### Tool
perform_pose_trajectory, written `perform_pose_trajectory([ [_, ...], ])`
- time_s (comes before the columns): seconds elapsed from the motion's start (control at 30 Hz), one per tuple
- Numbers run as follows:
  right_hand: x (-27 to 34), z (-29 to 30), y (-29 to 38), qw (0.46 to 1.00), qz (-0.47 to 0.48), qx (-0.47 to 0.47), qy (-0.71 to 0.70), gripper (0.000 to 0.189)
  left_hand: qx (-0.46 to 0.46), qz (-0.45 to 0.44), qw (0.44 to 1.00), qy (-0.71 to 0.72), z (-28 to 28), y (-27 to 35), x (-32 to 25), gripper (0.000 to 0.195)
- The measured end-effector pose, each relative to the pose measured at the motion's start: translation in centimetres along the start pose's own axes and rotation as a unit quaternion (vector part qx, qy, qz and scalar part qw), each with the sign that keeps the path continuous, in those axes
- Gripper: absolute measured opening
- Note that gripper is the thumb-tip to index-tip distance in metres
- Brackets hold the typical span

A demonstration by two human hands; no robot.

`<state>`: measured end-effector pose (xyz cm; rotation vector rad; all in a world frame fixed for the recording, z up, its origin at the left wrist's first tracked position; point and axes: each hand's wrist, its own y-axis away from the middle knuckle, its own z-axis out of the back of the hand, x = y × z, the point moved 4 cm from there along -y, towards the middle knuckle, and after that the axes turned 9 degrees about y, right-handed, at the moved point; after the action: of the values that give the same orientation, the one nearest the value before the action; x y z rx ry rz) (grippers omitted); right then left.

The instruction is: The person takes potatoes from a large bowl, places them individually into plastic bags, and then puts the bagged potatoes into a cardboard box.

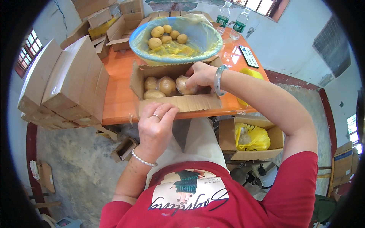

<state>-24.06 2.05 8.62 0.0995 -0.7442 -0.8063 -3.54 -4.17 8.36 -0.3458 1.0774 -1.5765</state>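
An open cardboard box (182, 104) lies at the table's front edge with several round, tan, potato-like items (167, 86) in clear film inside. My right hand (199, 74) reaches into it from the right, its fingers on a film-wrapped item (184, 85). At the box's near flap rests my left hand (158, 119), fingers bent over the cardboard edge; its fingertips are partly hidden. Behind the box, a blue basin (216, 47) lined with a thin plastic bag holds several unwrapped tan items (157, 32) and crumpled yellow plastic (174, 50).
Closed cardboard boxes (71, 82) are stacked on the table's left. Two water bottles (239, 24), a phone-like flat object (248, 56) and a yellow tape roll (251, 73) are on the right. Below the orange table (119, 111), an open carton (253, 155) holds a yellow bag (253, 138).
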Motion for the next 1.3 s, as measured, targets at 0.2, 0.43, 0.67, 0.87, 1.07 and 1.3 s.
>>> perform_pose_trajectory([
  [0.2, 0.3, -0.8, -0.8, 0.985, -0.040, 0.162, 0.044, 0.056, -0.013, 0.001, 1.000, 0.012, -0.3, 0.6, 0.3, 0.022],
  [0.43, 0.4, -1.9, -2.5, 0.948, 0.130, 0.229, 0.179, 0.059, -0.009, 0.005, 1.000, 0.013, -0.5, 0.3, 0.3, 0.023],
  [0.67, -0.5, -2.0, -3.5, 0.946, 0.160, 0.219, 0.178, 0.057, -0.010, -0.002, 1.000, 0.005, -0.7, 0.2, 0.2, 0.026],
  [0.87, -0.2, -1.8, -2.5, 0.925, 0.200, 0.105, 0.305, 0.053, 0.012, 0.006, 1.000, 0.000, -0.8, 0.1, 0.1, 0.018],
  [1.07, -0.4, -1.3, -3.1, 0.944, 0.159, 0.180, 0.225, 0.047, 0.000, -0.004, 1.000, 0.005, -0.9, 0.2, 0.3, 0.028],
  [1.3, 0.2, -1.7, -3.9, 0.946, 0.124, 0.226, 0.199, 0.052, 0.004, 0.000, 1.000, 0.007, -1.0, 0.4, 0.2, 0.027],
])
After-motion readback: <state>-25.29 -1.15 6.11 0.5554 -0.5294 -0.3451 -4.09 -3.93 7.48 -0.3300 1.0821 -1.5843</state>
